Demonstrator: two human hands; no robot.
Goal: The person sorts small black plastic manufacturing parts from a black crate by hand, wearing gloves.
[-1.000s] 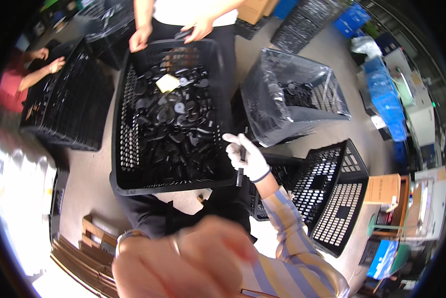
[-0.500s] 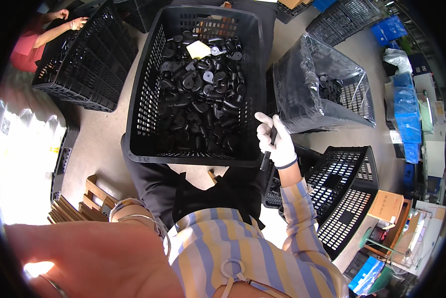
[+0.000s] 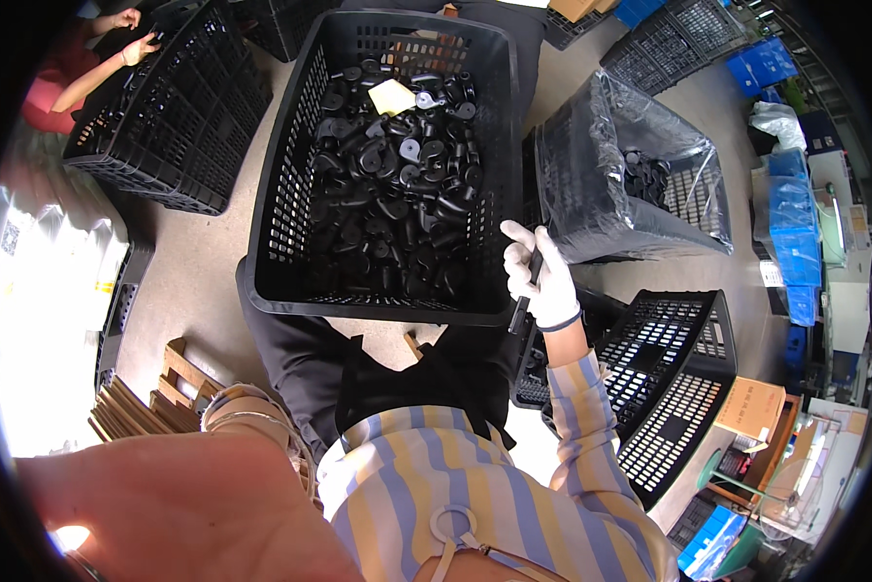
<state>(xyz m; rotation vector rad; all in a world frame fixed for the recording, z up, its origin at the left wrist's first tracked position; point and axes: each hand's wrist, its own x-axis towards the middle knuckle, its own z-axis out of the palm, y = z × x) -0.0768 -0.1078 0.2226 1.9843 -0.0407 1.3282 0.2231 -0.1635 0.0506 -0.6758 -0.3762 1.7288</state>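
A big black lattice crate [image 3: 273,223] rests against my lap, filled with several small black plastic parts [image 3: 387,194] and a pale yellow slip [image 3: 392,95] near its far end. My right hand [image 3: 544,276], in a white glove, is at the crate's near right corner and grips a slim black tool [image 3: 525,291] that points down outside the rim. My left hand [image 3: 164,504] is raised very close to the camera at the lower left. It is blurred, with a bracelet at the wrist [image 3: 246,415], and its fingers are out of sight.
A crate lined with a dark plastic bag [image 3: 640,184] stands to the right, with black parts inside. Empty black crates [image 3: 674,378] lie at the lower right beside a cardboard box [image 3: 751,407]. Another person's hands [image 3: 130,34] work over a crate [image 3: 164,126] at the upper left. Wooden slats [image 3: 159,388] lie on the floor at the left.
The view has tipped down, so the crate sits higher and larger. My left hand has sunk toward the lower left corner. My right hand has stayed at the crate's corner with the tool.
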